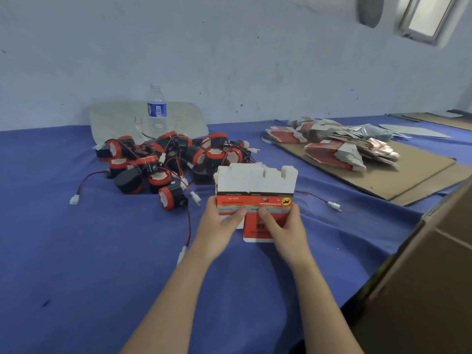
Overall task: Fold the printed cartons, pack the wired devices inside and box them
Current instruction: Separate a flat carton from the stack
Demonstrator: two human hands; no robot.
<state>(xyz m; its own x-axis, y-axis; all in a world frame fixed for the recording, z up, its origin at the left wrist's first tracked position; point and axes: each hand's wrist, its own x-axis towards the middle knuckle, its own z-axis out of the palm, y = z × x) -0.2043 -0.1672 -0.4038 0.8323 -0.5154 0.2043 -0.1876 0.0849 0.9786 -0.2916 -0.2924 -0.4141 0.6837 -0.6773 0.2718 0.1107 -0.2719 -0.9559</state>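
The printed carton [256, 186], not yet folded, is held over the middle of the worktop [76, 251]. The left hand [217, 228] and the right hand [284, 227] grip its lower part, thumbs on the red front and the other fingers hidden behind it. The wired devices [166, 159] lie piled toward the far edge. More flat cartons [332, 149] lie at the far right corner. A brown box [421, 290] stands by the right edge; its inside is not visible.

1. The left hand [215, 228] is bare, with nothing worn on it.
2. The left forearm [176, 297] is uncovered right to the picture's lower edge.
3. The right hand [284, 227] and right forearm [324, 297] are equally bare.
4. The fingers [238, 213] show short-trimmed thumbnails.
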